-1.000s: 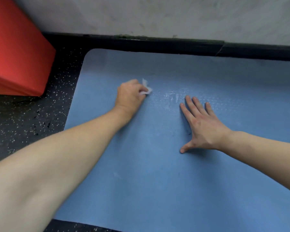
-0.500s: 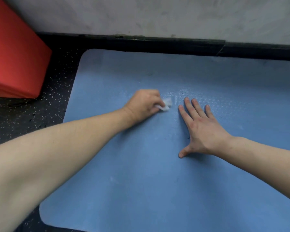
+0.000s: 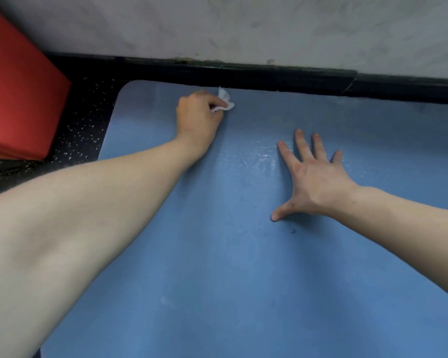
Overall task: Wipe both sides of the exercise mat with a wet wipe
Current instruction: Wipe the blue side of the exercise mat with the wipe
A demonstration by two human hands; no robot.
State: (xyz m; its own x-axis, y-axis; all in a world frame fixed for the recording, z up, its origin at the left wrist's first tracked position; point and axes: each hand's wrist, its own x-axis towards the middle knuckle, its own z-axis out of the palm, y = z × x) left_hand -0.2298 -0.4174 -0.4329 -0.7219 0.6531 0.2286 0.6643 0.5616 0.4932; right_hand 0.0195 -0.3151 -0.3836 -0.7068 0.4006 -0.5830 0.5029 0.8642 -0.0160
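Observation:
A blue exercise mat [image 3: 230,267] lies flat on the floor and fills most of the view. My left hand [image 3: 198,117] grips a crumpled white wet wipe [image 3: 224,100] and holds it against the mat close to its far edge. My right hand [image 3: 312,177] lies flat on the mat with fingers spread, to the right of and nearer than the left hand. A wet, shiny patch [image 3: 254,156] shows on the mat just left of the right hand's fingers.
A black baseboard [image 3: 269,77] runs along the mat's far edge under a grey wall [image 3: 243,27]. A red padded block [image 3: 18,104] stands at the left on black speckled floor [image 3: 86,127].
My left hand swept right with the wipe towards my right hand, then moved away to the mat's far edge. My right hand stayed flat in place.

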